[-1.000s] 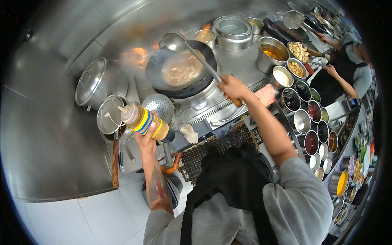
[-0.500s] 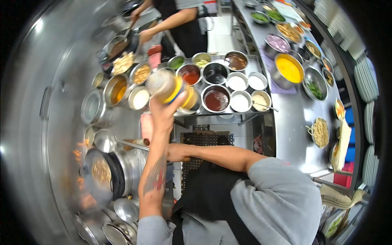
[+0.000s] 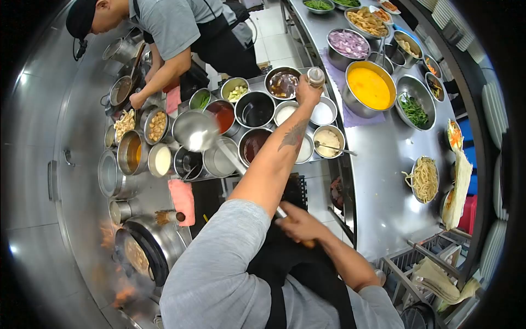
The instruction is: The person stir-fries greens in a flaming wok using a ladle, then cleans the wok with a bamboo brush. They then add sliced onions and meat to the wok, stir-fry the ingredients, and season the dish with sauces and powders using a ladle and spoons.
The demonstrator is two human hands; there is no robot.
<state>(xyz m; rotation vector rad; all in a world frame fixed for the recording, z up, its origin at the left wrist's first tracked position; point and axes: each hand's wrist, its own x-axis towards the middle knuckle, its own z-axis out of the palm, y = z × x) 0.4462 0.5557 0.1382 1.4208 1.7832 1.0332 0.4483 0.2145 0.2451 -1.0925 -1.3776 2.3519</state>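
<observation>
My left hand is closed round a bottle at the tray's far right corner, beside a pot of brown sauce. Only the bottle's pale top shows; the hand hides the rest. My right hand grips the handle of a long metal ladle in front of my apron. The ladle's shiny bowl hangs over the pots at the tray's left side, and its handle passes under my left forearm. A wok with food in it sits over flames at lower left.
Pots of sauces and white powders crowd the tray. A co-worker leans over pans at upper left. On the right counter stand a pot of yellow liquid, chopped onion and noodles. A pink cloth lies near the wok.
My left hand has carried the bottle rightward across the pots to the tray's far corner. The ladle's bowl has moved from beside the wok to above the pots. More of the co-worker shows.
</observation>
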